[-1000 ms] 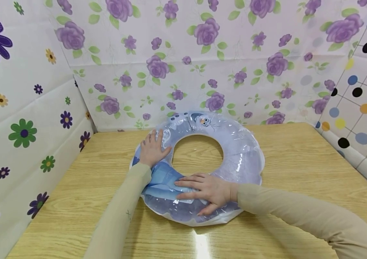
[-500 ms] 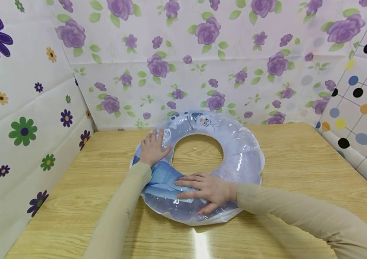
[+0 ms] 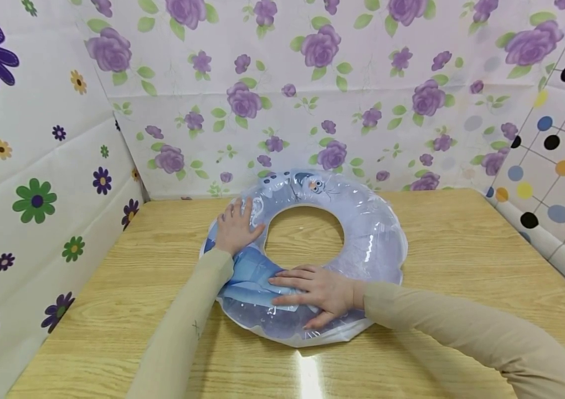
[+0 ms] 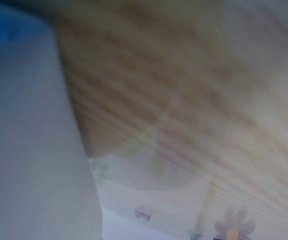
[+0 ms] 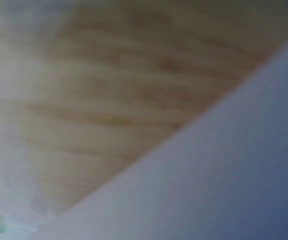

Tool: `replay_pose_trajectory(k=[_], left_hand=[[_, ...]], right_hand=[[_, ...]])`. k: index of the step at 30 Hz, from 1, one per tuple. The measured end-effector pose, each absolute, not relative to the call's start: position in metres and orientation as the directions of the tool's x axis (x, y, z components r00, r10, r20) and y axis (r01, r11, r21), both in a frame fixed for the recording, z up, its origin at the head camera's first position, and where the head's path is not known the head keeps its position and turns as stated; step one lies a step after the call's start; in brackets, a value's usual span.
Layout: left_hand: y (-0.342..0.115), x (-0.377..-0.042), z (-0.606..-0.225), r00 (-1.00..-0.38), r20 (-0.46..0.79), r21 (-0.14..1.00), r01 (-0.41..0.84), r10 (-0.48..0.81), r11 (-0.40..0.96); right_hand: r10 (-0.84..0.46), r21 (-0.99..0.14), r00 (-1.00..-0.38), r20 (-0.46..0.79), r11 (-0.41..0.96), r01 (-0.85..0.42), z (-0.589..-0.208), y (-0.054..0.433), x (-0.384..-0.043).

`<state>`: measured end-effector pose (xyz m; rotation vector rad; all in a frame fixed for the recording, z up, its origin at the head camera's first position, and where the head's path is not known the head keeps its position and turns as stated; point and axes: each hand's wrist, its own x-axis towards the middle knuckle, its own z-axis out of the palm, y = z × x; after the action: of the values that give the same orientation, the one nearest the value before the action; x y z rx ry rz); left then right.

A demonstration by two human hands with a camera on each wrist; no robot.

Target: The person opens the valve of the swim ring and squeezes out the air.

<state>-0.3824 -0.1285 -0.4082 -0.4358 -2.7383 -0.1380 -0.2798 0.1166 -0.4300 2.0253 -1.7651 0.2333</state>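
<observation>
An inflated swim ring (image 3: 372, 244), clear and pale purple with a blue print and a snowman figure, lies flat on the wooden table. My left hand (image 3: 236, 228) rests on its left side, fingers spread and pointing away from me. On the near part of the ring lies my right hand (image 3: 319, 292), palm down, its fingers stretched to the left. The left wrist view is blurred and shows a pale edge of the swim ring (image 4: 39, 135) close up. Likewise, the right wrist view has only a blurred pale part of the ring (image 5: 208, 175). Neither wrist view shows fingers.
The wooden table (image 3: 462, 249) extends around the ring on all sides. A rose-patterned cloth (image 3: 272, 72) hangs behind it, near the ring's far edge. A flower-patterned cloth (image 3: 63, 166) stands at the left, a dotted cloth (image 3: 551, 183) at the right.
</observation>
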Motion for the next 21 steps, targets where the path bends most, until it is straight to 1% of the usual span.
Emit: replay_pose_trajectory(k=[21], left_hand=[[-0.1281,-0.3819,-0.4095,-0.895,0.349,0.047,0.312,0.277,0.949]], right_hand=[[-0.899,0.222,0.163,0.407,-0.075,-0.972,-0.4327,0.1164,-0.2799]])
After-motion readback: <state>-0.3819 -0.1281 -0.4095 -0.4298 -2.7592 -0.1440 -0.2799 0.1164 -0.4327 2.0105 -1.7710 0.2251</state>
